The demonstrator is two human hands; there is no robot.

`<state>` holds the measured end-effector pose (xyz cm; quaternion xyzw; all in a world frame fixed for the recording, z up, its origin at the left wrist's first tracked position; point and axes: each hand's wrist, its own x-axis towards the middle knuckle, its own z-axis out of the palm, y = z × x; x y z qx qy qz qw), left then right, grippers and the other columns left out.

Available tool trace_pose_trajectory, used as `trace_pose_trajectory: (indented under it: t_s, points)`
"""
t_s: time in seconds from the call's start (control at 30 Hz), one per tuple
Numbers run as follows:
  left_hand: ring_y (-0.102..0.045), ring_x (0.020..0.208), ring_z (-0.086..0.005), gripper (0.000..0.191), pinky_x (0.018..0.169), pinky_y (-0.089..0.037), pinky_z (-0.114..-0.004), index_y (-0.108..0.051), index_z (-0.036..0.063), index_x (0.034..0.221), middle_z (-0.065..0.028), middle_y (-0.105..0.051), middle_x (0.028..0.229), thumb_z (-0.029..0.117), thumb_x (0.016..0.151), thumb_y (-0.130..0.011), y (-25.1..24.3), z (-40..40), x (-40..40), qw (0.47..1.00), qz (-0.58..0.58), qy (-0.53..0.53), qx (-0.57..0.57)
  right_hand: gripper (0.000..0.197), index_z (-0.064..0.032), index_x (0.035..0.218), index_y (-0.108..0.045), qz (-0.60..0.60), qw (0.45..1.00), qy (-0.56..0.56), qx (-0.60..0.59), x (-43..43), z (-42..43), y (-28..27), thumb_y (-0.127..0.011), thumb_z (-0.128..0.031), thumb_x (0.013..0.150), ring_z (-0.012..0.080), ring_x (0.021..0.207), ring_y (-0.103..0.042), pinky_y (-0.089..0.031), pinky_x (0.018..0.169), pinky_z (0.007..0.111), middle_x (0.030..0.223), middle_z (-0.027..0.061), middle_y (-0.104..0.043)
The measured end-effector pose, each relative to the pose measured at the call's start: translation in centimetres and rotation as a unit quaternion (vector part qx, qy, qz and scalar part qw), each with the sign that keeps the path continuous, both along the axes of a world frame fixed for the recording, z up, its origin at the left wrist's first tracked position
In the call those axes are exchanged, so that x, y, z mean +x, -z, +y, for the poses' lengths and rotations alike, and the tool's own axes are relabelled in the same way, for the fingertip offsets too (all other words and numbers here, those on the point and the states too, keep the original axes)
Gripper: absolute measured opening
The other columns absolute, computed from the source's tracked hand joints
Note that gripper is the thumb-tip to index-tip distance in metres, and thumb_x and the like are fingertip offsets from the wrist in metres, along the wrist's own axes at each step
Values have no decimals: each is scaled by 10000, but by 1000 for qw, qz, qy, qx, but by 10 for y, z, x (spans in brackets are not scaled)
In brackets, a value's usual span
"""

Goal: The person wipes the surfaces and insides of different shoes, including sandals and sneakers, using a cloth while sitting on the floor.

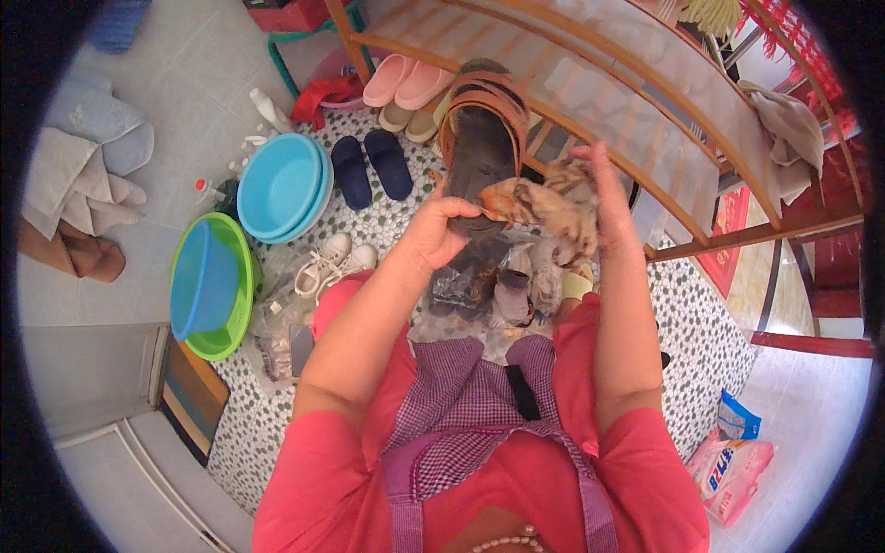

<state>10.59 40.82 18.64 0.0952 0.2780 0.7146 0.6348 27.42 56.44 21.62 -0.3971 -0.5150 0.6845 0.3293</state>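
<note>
My left hand (442, 225) grips the heel end of a brown strapped sandal (484, 148), thumb on its dark insole, toe pointing away from me. A patterned tan and brown cloth (553, 204) hangs between the sandal and my right hand (605, 186). Its orange corner touches the insole near my left thumb. My right hand is raised at the cloth's right side, fingers extended; whether it grips the cloth cannot be told. Below the sandal, a dark bundle in clear plastic (463, 283) and a small grey and dark shoe-like item (513, 297) lie on plastic sheeting.
A wooden slatted rack (553, 124) stands ahead. Pink slippers (408, 79), navy slides (370, 169) and white sneakers (332, 266) are at its left and nearer me. Blue basins (283, 186) and a green basin (221, 345) sit left. A pink bag (729, 477) lies right.
</note>
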Motion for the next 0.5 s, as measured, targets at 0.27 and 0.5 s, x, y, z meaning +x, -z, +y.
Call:
trace_pose_trajectory:
  t_s: [0.27,0.5]
  points:
    - [-495,1096,-354,707,933,-388,-585,-388,45,1244,-181,-500,1182,-96,559,-487,4,3,-9,998,-19,-26,51,316,-62,1114,-488,348,916,-60,-190,23,8,-7,-537,-238,856,230,1030,-525,-443,882,372,1077,97,-553]
    - [-525,1062,-293,670,908,-443,-434,-398,45,1224,-145,-510,1168,-113,575,-438,3,6,0,996,10,-73,45,521,-93,1166,-412,190,950,-57,241,-9,-47,-9,-633,2,704,229,1152,-437,-375,961,374,1221,89,-440]
